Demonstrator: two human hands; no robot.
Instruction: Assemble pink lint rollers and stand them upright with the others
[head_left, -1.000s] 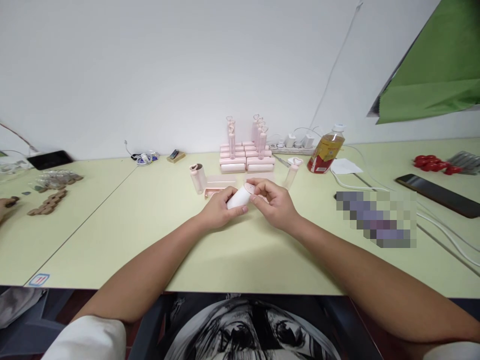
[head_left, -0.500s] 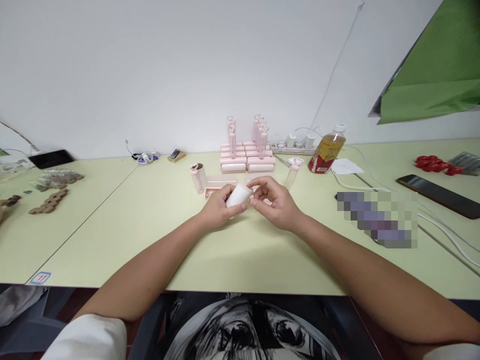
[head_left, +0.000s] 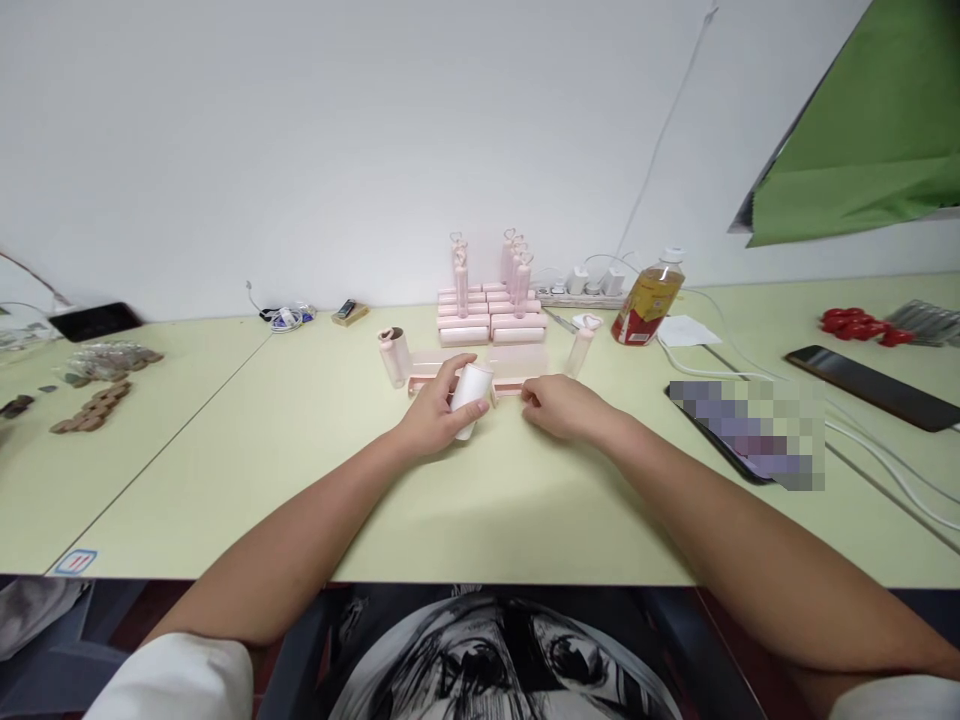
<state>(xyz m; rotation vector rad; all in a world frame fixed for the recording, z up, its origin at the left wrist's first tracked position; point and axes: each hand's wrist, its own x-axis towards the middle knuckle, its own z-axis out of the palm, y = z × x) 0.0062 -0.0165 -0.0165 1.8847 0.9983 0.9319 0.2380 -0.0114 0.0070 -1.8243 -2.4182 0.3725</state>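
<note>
While gripped in left hand (head_left: 433, 418), white cylindrical paper roll (head_left: 469, 396) tilted just above pale green worktop (head_left: 300, 450), near front of stacked pink plastic tubes (head_left: 489, 322). Right hand (head_left: 561, 406) just right of roll, fingers curled loosely, touching flat pink plastic strip (head_left: 508, 387); grip on it unclear. Left of roll, upright pink roller (head_left: 395, 356). Right of stack, amber drink bottle (head_left: 646, 297).

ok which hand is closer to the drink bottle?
Right. The right hand rests on the table in front-left of the drink bottle; the left hand, gripping a white roll, sits farther left.
</note>
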